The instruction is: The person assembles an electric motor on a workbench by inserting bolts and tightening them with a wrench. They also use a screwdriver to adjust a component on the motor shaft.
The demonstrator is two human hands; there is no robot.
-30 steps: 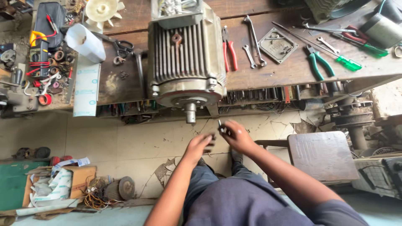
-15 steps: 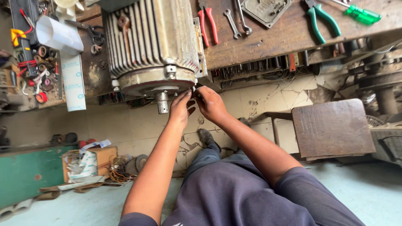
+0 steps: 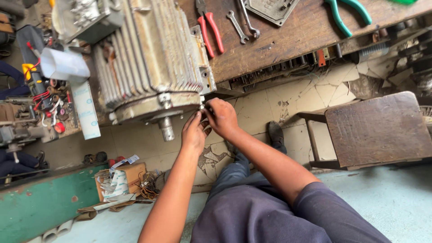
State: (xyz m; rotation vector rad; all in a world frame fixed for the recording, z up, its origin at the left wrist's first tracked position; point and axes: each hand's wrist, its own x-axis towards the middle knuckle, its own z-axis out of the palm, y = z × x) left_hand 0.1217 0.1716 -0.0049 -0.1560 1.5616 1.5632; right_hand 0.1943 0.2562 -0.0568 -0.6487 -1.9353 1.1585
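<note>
Near the middle of the frame both hands meet at the lower right edge of a large ribbed electric motor [image 3: 148, 67], which lies on the wooden table [image 3: 288, 38] in the upper left with its shaft [image 3: 167, 128] pointing down toward the floor. The left hand [image 3: 194, 133] has its fingers pinched together at the end-cover rim. The right hand [image 3: 221, 118] closes its grip on a small metal part there, too small to identify. Red-handled pliers [image 3: 210, 27], spanners [image 3: 242, 22] and green-handled pliers [image 3: 346, 15] lie on the table along the top. A wooden stool [image 3: 378, 130] stands at the right.
</note>
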